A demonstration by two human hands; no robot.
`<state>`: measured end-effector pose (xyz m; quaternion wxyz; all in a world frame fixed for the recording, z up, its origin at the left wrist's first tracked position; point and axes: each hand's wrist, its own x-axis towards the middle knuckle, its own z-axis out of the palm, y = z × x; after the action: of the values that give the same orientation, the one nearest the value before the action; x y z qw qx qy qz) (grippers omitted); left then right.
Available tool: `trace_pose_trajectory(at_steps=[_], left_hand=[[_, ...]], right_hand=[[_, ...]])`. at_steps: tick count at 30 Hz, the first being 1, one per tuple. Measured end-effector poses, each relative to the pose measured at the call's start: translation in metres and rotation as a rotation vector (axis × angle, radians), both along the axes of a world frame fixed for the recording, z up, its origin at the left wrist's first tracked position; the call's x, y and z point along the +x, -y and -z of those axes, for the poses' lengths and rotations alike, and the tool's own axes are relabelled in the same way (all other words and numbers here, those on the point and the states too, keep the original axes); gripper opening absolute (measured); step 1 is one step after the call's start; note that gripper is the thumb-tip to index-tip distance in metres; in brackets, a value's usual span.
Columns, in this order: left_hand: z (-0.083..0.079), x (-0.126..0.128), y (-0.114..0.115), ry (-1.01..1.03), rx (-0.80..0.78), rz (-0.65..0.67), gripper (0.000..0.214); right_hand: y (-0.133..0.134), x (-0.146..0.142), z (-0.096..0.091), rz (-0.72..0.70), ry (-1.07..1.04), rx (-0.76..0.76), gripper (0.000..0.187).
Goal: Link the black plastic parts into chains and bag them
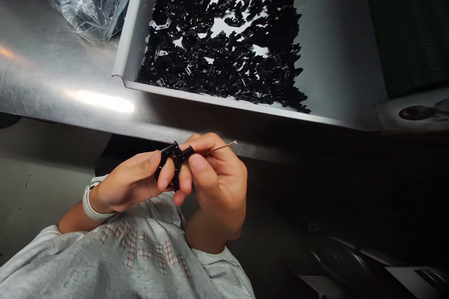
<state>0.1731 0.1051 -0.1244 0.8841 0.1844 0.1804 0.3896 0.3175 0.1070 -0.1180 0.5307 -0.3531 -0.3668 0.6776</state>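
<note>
In front of my grey shirt, both my hands meet over small black plastic parts. My left hand (135, 177) has its thumb and fingers closed on a black plastic part (169, 150). My right hand (224, 187) pinches between thumb and forefinger, touching a second black piece (185, 153) right beside the first; whether the two are joined cannot be made out. A thin stick with a pale tip (220, 147) lies across the right hand's grip, tip pointing right. Fingers hide the lower part of the black pieces.
A pale tray (333, 56) full of black plastic pieces (224, 60) stands on the metal table (52, 65) ahead. Left of it lies a clear plastic bag (94, 4). A dark green surface (410, 28) is at the right. The table's front edge is just beyond my hands.
</note>
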Motion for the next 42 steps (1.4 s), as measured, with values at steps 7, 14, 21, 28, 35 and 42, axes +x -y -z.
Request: trace_pose_trajectory(at_steps=[7, 14, 21, 28, 35, 42], left_hand=[[0.0, 0.0, 0.0, 0.02, -0.024, -0.053, 0.029], [0.004, 0.001, 0.001, -0.089, -0.02, -0.254, 0.021], [0.002, 0.002, 0.003, -0.14, -0.049, -0.303, 0.018], [-0.001, 0.005, 0.003, -0.117, 0.017, -0.264, 0.019], [0.0, 0.004, 0.005, -0.153, 0.075, -0.263, 0.023], [-0.002, 0.01, 0.007, -0.172, 0.02, -0.25, 0.03]], right_hand=[[-0.002, 0.0, 0.003, 0.022, 0.029, 0.039, 0.012], [0.009, -0.002, 0.014, 0.288, 0.245, 0.083, 0.015], [0.024, -0.007, 0.018, 0.259, 0.253, 0.178, 0.016], [0.027, -0.014, 0.02, 0.113, 0.038, 0.038, 0.009], [0.027, -0.022, 0.018, 0.128, -0.05, -0.009, 0.008], [0.024, -0.028, 0.031, 0.376, 0.416, 0.393, 0.042]])
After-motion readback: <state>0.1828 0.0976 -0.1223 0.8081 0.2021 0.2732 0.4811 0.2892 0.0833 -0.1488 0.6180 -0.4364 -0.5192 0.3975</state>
